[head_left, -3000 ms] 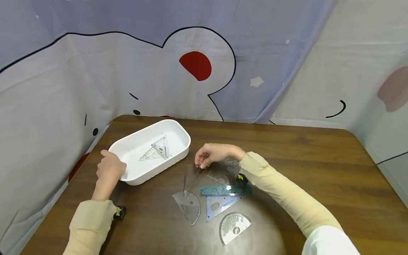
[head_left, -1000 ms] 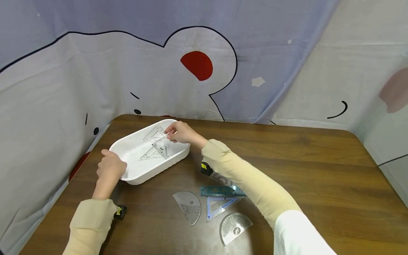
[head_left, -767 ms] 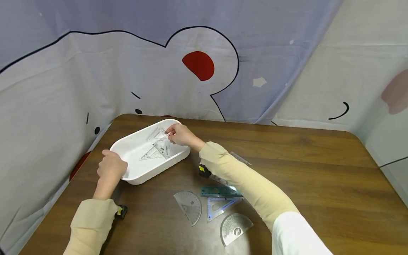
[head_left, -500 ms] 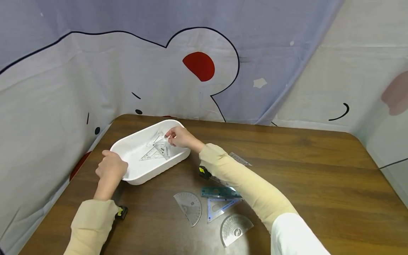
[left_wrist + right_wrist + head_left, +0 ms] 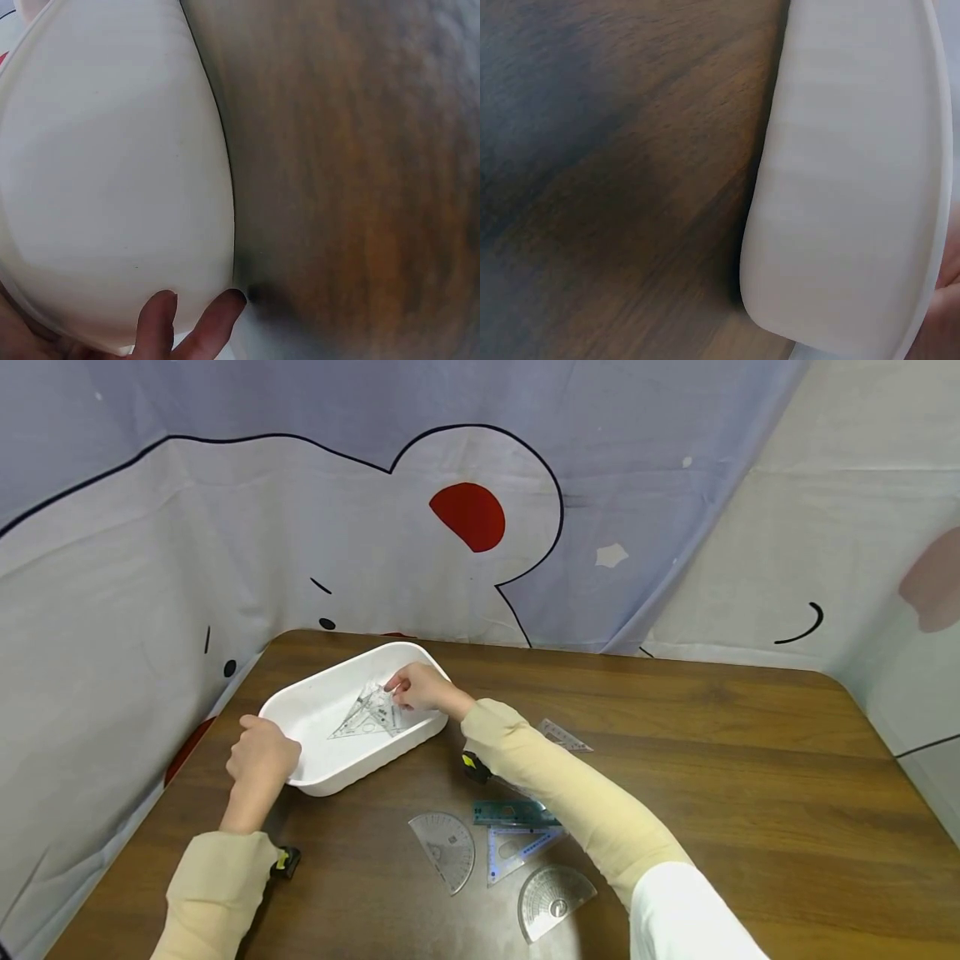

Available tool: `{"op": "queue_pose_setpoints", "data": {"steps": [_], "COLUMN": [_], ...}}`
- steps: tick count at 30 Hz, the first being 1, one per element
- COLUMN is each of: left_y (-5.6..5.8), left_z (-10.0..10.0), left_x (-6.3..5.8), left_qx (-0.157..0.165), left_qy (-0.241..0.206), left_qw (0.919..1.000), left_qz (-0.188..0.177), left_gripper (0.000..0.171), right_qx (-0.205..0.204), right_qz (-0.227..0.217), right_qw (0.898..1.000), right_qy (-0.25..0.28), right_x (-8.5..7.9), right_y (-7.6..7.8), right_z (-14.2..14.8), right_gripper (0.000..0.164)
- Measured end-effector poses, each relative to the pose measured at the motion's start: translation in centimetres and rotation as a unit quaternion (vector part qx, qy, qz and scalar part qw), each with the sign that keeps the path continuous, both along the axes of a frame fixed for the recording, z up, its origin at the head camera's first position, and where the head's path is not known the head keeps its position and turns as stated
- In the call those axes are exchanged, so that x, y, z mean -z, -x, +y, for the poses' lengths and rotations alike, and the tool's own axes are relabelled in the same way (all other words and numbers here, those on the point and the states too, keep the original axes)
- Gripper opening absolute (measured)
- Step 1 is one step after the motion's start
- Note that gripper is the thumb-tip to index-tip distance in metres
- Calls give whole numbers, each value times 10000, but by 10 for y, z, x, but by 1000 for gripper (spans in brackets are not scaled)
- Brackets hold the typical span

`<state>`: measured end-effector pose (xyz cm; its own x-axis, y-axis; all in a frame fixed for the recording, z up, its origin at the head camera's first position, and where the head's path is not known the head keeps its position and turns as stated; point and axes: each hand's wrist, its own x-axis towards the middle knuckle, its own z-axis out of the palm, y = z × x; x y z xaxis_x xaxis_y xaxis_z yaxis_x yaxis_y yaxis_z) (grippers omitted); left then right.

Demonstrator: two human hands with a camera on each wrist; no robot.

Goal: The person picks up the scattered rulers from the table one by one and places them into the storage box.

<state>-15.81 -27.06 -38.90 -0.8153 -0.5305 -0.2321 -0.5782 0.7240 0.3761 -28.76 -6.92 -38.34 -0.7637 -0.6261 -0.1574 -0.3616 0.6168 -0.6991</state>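
My left hand (image 5: 260, 753) grips the left end of a white plastic tray (image 5: 311, 714); in the left wrist view its fingertips (image 5: 157, 319) press against the outer wall. Over the tray's right end, my right hand (image 5: 422, 687) reaches in, thumb and fingers pinching a clear set square (image 5: 377, 692). Beneath it lie other clear set squares (image 5: 356, 725), overlapping so that their outlines are hard to separate. The tray wall (image 5: 840, 187) hides most of the right hand in the right wrist view.
On the brown wooden table (image 5: 750, 793) lie a clear protractor (image 5: 450, 847), another protractor (image 5: 551, 902), a teal ruler (image 5: 513, 813) and a blue-marked set square (image 5: 517, 852). A clear scaled piece (image 5: 566, 737) shows beyond the right sleeve. A printed cloth (image 5: 637, 510) hangs behind.
My right hand has carried the clear set square from the table leftward into the tray, then drawn it down over the set squares there. My left hand keeps its grip on the tray.
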Motion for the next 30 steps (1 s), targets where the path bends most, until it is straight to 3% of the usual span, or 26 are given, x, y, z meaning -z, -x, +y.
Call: {"op": "queue_pose_setpoints", "data": {"steps": [10,18,22,30], "left_y": [1,2,1,2], "left_z": [-1,-1,0,0], "left_x": [1,0,0,-1], "left_qx": [43,58,77,14], "left_qy": [1,-4,11,20], "left_qw": [10000,10000,10000,9998], "left_qz": [-28,-38,-46,-173], "left_gripper": [60,59,60,60], "right_qx": [-43,-116,-67,162], "right_qz": [761,996,1084,1261], "right_qw": [9926,9856,9873,9918], "right_qy": [-943,-1360,-1157,142], "right_x": [-2,-3,-2,3], "right_y": [-9,-13,-13,-14], "right_z": [-2,-2,-3,-2], "right_gripper": [34,37,33,19]}}
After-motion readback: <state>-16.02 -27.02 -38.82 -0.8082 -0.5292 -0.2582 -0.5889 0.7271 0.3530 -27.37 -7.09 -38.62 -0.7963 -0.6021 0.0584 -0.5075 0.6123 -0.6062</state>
